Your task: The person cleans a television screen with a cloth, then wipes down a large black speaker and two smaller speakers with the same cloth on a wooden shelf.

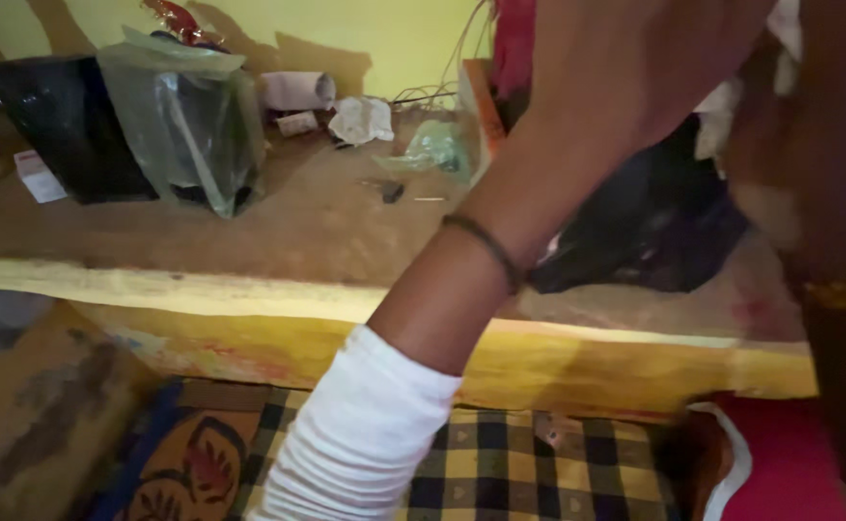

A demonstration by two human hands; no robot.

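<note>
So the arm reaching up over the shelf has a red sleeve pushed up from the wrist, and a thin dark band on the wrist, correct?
Not quite: the head view shows the sleeve is white, not red. The thin dark band on the wrist is right, and the arm does reach up over the shelf.

Warm, dim indoor light. The arm (539,174) at upper right is motion-blurred; its shadow falls across the shelf (278,232). The clear bag (191,116) at upper left shows mild glare.

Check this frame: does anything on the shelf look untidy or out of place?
Yes. Crumpled paper scraps and a clear plastic bag lie loose on the dusty shelf; a black bag slumps at its edge behind the left forearm.
</note>
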